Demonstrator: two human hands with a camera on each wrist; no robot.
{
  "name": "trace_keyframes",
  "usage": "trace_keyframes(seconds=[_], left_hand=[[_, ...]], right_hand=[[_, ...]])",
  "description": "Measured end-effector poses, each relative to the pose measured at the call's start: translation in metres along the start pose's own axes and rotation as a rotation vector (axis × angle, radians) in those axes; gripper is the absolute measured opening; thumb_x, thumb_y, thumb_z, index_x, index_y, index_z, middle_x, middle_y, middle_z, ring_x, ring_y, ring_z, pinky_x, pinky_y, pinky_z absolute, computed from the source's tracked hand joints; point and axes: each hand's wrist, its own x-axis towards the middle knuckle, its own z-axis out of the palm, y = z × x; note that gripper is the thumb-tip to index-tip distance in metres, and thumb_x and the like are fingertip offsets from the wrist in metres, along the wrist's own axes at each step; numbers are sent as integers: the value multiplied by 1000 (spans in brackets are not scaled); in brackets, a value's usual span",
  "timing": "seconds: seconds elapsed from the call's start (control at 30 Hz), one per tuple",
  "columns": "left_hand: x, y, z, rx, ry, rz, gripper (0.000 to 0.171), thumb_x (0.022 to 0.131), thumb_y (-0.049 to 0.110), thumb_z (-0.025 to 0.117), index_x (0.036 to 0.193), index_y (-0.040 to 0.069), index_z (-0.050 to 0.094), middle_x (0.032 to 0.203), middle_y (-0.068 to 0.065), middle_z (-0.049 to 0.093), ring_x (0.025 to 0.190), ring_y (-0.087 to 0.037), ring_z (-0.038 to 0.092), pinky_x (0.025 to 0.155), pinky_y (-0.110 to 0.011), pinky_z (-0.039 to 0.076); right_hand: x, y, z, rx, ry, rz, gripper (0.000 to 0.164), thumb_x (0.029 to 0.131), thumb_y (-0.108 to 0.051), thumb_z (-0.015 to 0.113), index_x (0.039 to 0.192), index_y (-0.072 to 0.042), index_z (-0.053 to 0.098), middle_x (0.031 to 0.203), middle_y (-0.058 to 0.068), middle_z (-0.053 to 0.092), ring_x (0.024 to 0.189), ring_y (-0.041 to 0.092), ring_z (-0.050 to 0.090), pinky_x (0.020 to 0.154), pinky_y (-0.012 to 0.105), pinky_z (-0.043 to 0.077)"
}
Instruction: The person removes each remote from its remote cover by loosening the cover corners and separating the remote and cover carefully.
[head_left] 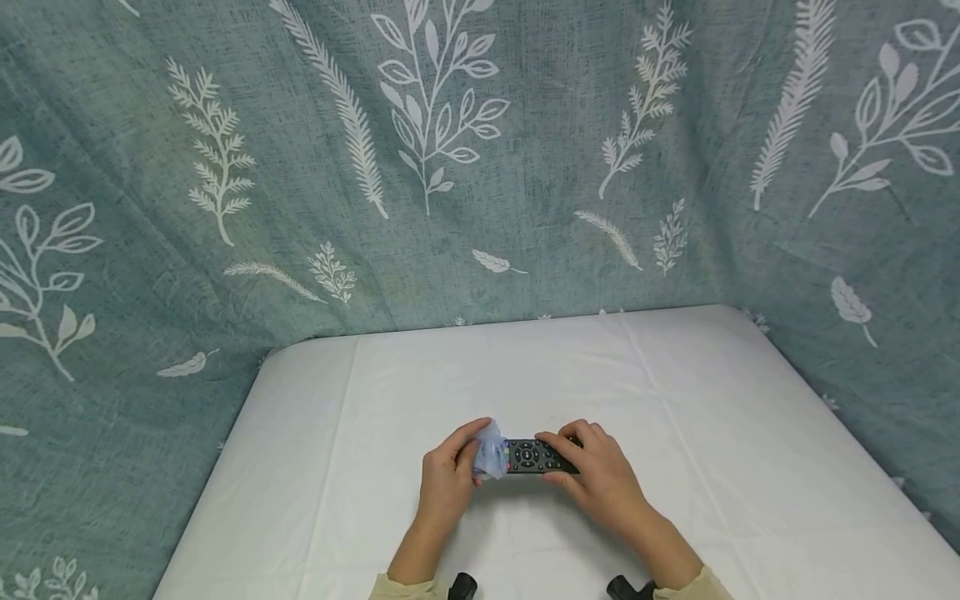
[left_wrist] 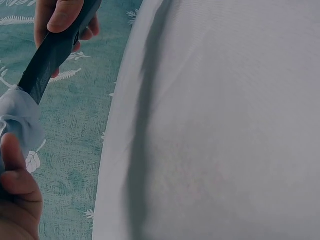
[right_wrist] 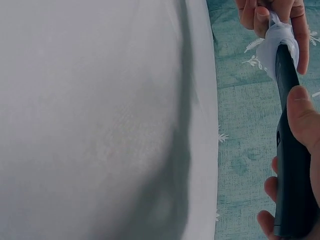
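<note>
Black remote [head_left: 527,456] is held just above the white table [head_left: 487,375], near 6 o'clock in the head view. Pale blue wad [head_left: 491,452] covers its 9 o'clock end; cloth or thin film, too blurred to tell. Left hand [head_left: 447,479] pinches the wad there. Right hand [head_left: 603,475] grips the 3 o'clock end, thumb on the 6 o'clock edge. Leaf-print teal curtain [head_left: 540,250] at 12.

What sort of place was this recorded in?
Probably an indoor, staged recording spot; I can't tell the wider room. Leaf-patterned teal fabric surrounds the far edge and both sides of a white-covered table, over which a black remote is held.
</note>
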Motion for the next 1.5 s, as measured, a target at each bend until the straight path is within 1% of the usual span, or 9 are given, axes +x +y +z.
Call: trace_keyframes(seconds=[0.2, 0.43, 0.57, 0.77, 0.97, 1.07, 1.13, 1.23, 1.5], left_hand=[[-2, 1, 0, -29, -3, -17, 37, 98, -1, 57, 124, 21, 70, 100, -14, 74, 48, -2, 53, 45, -21, 50], [-2, 1, 0, -76, 11, -47, 38, 98, -1, 57, 124, 24, 70, 106, -14, 74, 48, -4, 54, 45, -20, 48], [-3, -1, -2, -97, 10, -68, 38, 98, -1, 56, 124, 24, 70, 103, -14, 73, 49, -5, 55, 46, -21, 49], [-4, -2, -6, -113, 12, -118, 39, 98, -1, 57, 122, 26, 72, 90, -14, 71, 49, -6, 55, 46, -17, 46], [-3, -2, -7, -97, 14, -94, 38, 98, -2, 56, 122, 25, 72, 87, -14, 70, 49, -6, 55, 46, -17, 45], [-4, -2, -8, -99, 9, -101, 38, 98, -2, 56, 121, 23, 72, 88, -15, 71, 49, -6, 55, 45, -17, 45], [-5, -2, -9, -106, 1, -109, 36, 98, -2, 56, 121, 22, 72, 91, -16, 72, 49, -6, 56, 45, -18, 45], [-5, 0, -10, -101, 1, -105, 37, 98, -3, 56, 121, 21, 72, 102, -17, 73, 49, -6, 56, 45, -18, 46], [-5, 2, -12, -85, 11, -72, 37, 97, -5, 57, 123, 16, 72, 107, -18, 73, 49, -4, 56, 46, -19, 48]], right_hand=[[-2, 2, 1, 22, 15, -8, 55, 75, -37, 83, 126, -23, 68, 108, -2, 58, 93, 12, 51, 76, 34, 45], [-1, 6, 0, 53, 2, -6, 56, 76, -36, 82, 129, -25, 67, 110, -2, 58, 95, 12, 50, 78, 34, 45], [-2, 8, -2, 45, 6, -10, 56, 76, -36, 82, 129, -25, 66, 111, -1, 58, 95, 13, 51, 79, 36, 45], [-4, 11, -6, 20, 20, -26, 58, 74, -36, 82, 129, -24, 67, 111, -1, 58, 95, 14, 51, 78, 37, 45], [-2, 13, -7, 16, 16, -30, 58, 75, -37, 82, 129, -24, 66, 111, -1, 58, 96, 14, 51, 79, 36, 45], [-2, 13, -7, 14, 6, -25, 58, 74, -38, 82, 128, -25, 66, 111, -2, 58, 96, 14, 52, 79, 37, 45], [-3, 13, -7, 12, 0, -21, 58, 74, -38, 82, 128, -25, 66, 111, -2, 58, 96, 14, 52, 79, 37, 45], [-3, 14, -7, 11, -4, -19, 59, 74, -39, 82, 129, -25, 66, 112, -3, 58, 97, 14, 51, 79, 36, 45], [-2, 14, -8, 4, -1, -20, 59, 74, -41, 82, 129, -28, 65, 111, -3, 58, 95, 12, 50, 77, 35, 43]])
